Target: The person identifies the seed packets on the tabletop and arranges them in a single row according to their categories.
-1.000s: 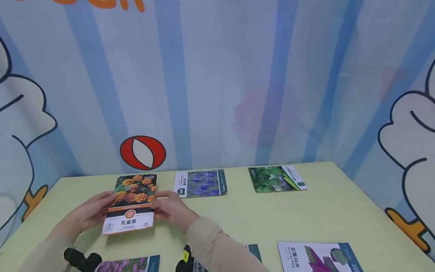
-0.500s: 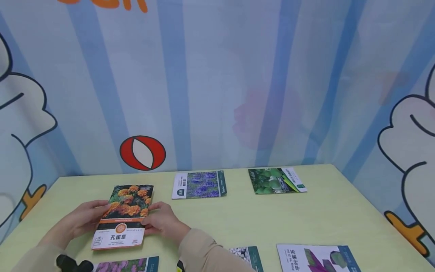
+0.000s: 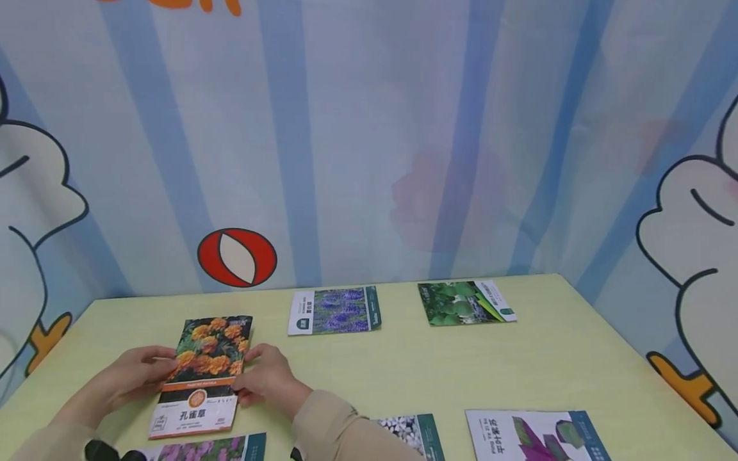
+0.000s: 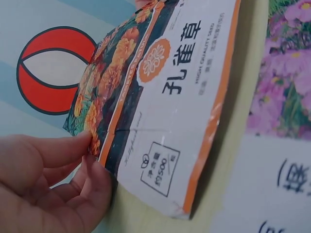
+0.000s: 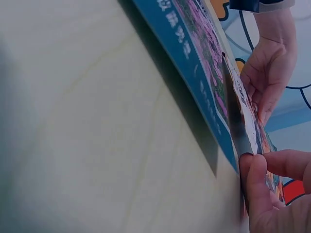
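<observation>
Hands: both were narrowed to a pinch on one thing, the left hand (image 3: pixel 129 379) at its left edge, the right hand (image 3: pixel 268 378) at its right edge.
Far left: a white, black-outlined cartoon figure (image 3: pixel 37 179) with an orange foot was printed on the blue-and-white striped backdrop (image 3: pixel 369 128).
Left sleeve: a cream sleeve (image 3: pixel 54 442) ran into the lower corner, with a black rounded object (image 3: pixel 100 451) at the wrist.
Held packet: a flat, glossy marigold packet (image 3: pixel 210 352), orange blooms on black above a white panel, lay between the hands over the left part of the pale yellow desk (image 3: pixel 392 371), tilted in the left wrist view; whether its lower edge touched the desk could not be told.
Pink packet: a pink-flowered packet with a teal end strip (image 3: pixel 204 450) lay just in front of it, cut off below.
Ball: a red-and-white printed ball (image 3: pixel 265 256) showed on the backdrop behind.
Lavender packet: a violet-flowered packet (image 3: pixel 340 312) lay flat near the back edge.
White packet: a white-flowered packet with a green strip (image 3: pixel 412 432) was partly hidden by the right sleeve (image 3: pixel 340 426).
Green packet: a leafy green packet (image 3: pixel 461 304) lay at the back.
Purple-leaf packet: a white packet with purple leaves (image 3: pixel 539 435) lay front right.
</observation>
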{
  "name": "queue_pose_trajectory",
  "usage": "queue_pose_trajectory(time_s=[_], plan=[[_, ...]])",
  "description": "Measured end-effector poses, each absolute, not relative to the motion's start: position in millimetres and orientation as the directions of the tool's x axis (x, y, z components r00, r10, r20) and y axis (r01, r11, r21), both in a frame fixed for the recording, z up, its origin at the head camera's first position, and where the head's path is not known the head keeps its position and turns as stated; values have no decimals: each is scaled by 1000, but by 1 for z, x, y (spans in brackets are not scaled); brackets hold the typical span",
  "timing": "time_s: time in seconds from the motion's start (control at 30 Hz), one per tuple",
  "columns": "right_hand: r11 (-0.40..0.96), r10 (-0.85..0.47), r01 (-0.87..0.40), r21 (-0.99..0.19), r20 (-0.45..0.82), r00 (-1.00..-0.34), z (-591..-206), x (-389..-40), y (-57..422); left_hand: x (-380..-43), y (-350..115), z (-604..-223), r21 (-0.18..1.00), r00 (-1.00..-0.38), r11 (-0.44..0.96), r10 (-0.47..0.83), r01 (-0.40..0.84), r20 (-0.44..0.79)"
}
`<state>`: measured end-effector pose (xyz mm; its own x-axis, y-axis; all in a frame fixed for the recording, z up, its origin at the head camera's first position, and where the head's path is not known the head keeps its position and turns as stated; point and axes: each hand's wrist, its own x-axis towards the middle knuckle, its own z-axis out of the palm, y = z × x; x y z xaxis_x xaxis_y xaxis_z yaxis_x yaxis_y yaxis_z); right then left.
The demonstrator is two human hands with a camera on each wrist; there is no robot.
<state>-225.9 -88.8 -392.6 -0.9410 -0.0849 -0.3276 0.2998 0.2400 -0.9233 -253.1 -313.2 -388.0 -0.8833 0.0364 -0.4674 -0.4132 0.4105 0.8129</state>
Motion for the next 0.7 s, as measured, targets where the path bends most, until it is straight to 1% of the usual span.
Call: queue_pose_trajectory(time_s=[0.17, 0.47, 0.7], plan=[[260, -59, 302, -917, -328, -943, -392, -226, -91, -252, -311, -387, 813, -899, 443, 32, -378, -436], [238, -75, 298, -925, -323, -943, -390, -228, -89, -252, -317, -388, 733, -931, 613, -10, -294, -365], [219, -110, 296, -930, -325, -939, -390, -229, -83, -250, -318, -385, 721, -935, 634, -13, -281, -354]])
